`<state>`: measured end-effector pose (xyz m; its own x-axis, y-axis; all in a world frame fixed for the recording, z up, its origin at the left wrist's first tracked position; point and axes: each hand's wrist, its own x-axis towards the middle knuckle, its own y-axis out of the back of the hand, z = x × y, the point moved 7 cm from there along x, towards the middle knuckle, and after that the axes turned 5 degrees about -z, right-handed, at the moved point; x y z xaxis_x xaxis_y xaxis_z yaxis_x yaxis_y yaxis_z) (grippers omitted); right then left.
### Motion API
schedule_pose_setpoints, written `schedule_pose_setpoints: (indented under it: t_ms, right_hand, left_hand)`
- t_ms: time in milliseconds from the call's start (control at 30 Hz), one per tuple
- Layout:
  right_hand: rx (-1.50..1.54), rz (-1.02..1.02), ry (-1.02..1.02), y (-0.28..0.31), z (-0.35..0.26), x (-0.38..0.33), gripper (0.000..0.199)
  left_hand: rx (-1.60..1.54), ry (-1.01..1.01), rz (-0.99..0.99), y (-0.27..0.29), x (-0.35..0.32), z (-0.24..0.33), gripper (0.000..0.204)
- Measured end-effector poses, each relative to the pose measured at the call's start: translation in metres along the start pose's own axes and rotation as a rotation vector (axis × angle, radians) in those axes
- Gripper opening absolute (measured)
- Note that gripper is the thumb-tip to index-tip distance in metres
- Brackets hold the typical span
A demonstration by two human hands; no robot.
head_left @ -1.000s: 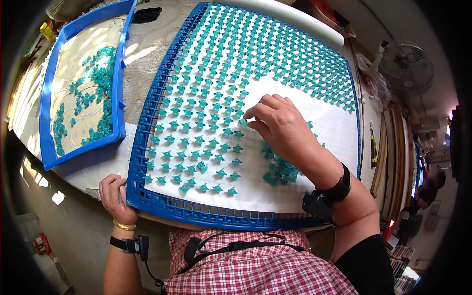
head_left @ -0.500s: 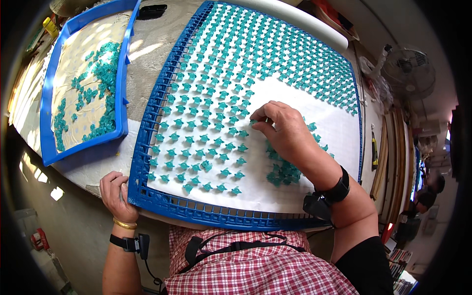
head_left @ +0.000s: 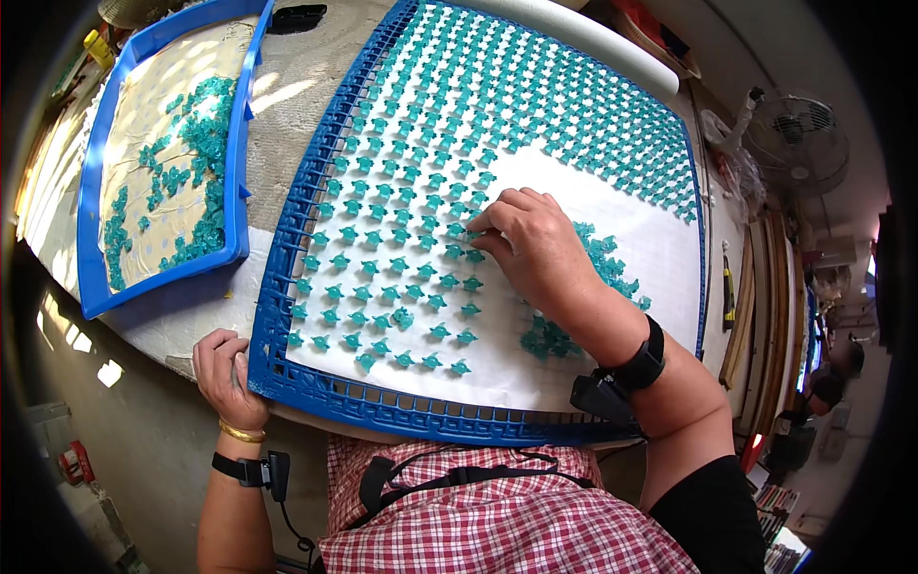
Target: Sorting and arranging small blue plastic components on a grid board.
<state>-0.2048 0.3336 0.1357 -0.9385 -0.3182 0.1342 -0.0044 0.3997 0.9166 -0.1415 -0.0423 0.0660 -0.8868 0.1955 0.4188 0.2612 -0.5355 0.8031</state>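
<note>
Small teal translucent star-like pieces [head_left: 436,180] stand in rows on a white sheet [head_left: 564,191] laid over a large blue lattice tray [head_left: 382,407]. My right hand [head_left: 531,244] is over the middle of the sheet, thumb and forefinger pinched at the right end of a row. A teal piece seems to be at the fingertips, mostly hidden by them. Beside and partly under my right forearm lies a loose heap of teal pieces [head_left: 604,258]. My left hand [head_left: 228,378] is closed against the tray's near left corner, fingers curled at its edge.
A blue shallow bin [head_left: 91,225] at the left holds a cloth with more teal pieces. A white roll [head_left: 593,38] lies along the tray's far edge. A fan [head_left: 798,139], wooden strips [head_left: 765,316] and a yellow cutter [head_left: 729,297] are at the right.
My right hand has shifted slightly left, its fingertips now at the row's end, uncovering more of the loose heap. My left hand stays at the tray corner.
</note>
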Motion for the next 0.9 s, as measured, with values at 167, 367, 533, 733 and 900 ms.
schedule_pose_setpoints:
  t_ms: [167, 367, 533, 733, 900]
  right_hand:
    - [0.115, 0.074, -0.136, 0.035, 0.018, -0.005, 0.006]
    - [0.004, -0.103, -0.206, 0.024, 0.038, -0.021, 0.007]
    - [-0.02, 0.028, -0.086, 0.03, 0.02, -0.021, 0.009]
    - [0.201, -0.153, 0.18, 0.01, -0.073, -0.012, 0.005]
    - [0.085, -0.141, 0.259, -0.017, -0.086, -0.006, 0.013]
  left_hand:
    - [0.001, 0.015, -0.001, 0.002, -0.001, 0.001, 0.025]
    - [-0.008, 0.002, 0.013, -0.001, -0.003, 0.0, 0.025]
    - [0.016, -0.012, 0.016, 0.0, -0.001, 0.0, 0.025]
    - [-0.003, -0.024, 0.048, 0.001, 0.001, 0.001, 0.02]
    - [-0.006, -0.035, 0.067, 0.001, 0.0, 0.002, 0.02]
